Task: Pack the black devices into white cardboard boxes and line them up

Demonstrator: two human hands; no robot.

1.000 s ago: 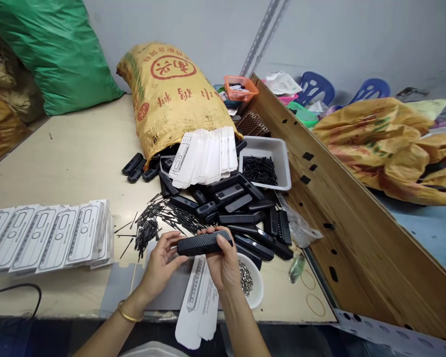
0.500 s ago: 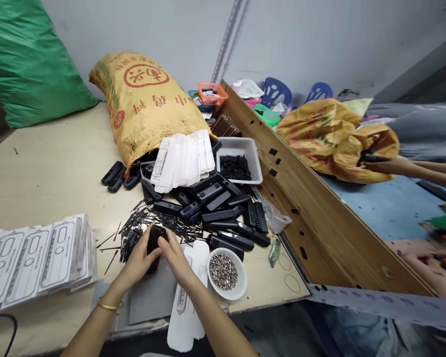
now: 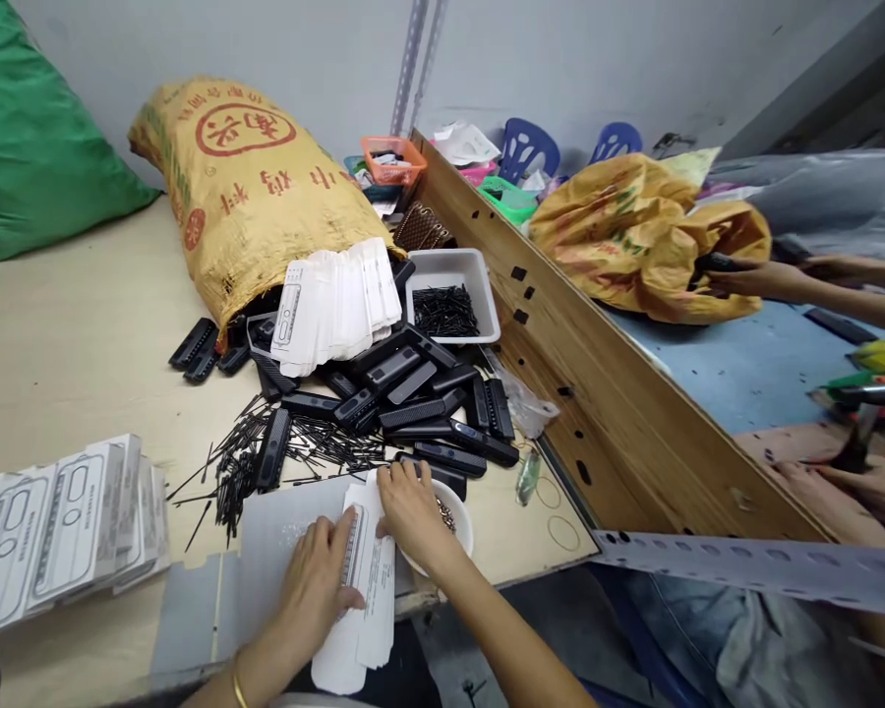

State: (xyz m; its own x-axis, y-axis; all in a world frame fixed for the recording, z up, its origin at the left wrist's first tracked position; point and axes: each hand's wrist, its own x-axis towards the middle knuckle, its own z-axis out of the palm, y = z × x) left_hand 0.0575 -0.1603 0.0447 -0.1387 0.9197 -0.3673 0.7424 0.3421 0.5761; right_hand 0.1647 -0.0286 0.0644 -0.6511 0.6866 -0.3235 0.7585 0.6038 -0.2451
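My left hand [image 3: 316,582] lies flat, fingers stretched, on a small stack of white printed card sleeves [image 3: 365,600] at the table's front edge. My right hand [image 3: 413,511] has its fingers curled on the top end of the uppermost card and partly covers a white bowl of small metal screws [image 3: 458,519]. A black ribbed housing [image 3: 272,448] lies loose on a scatter of thin black pins [image 3: 317,442], just beyond my left hand. A grey sheet [image 3: 265,546] lies under the cards.
A pile of black housings [image 3: 420,403] spills from a yellow sack [image 3: 251,177], with fanned white cards [image 3: 335,300] and a white tray of pins [image 3: 449,295]. More cards [image 3: 59,521] lie left. A wooden divider [image 3: 605,393] runs right; beyond it are other people's hands [image 3: 752,280].
The black housing held in both hands a second ago now lies on the pins. Both hands have come down to the white cards at the front edge. The view has swung right.
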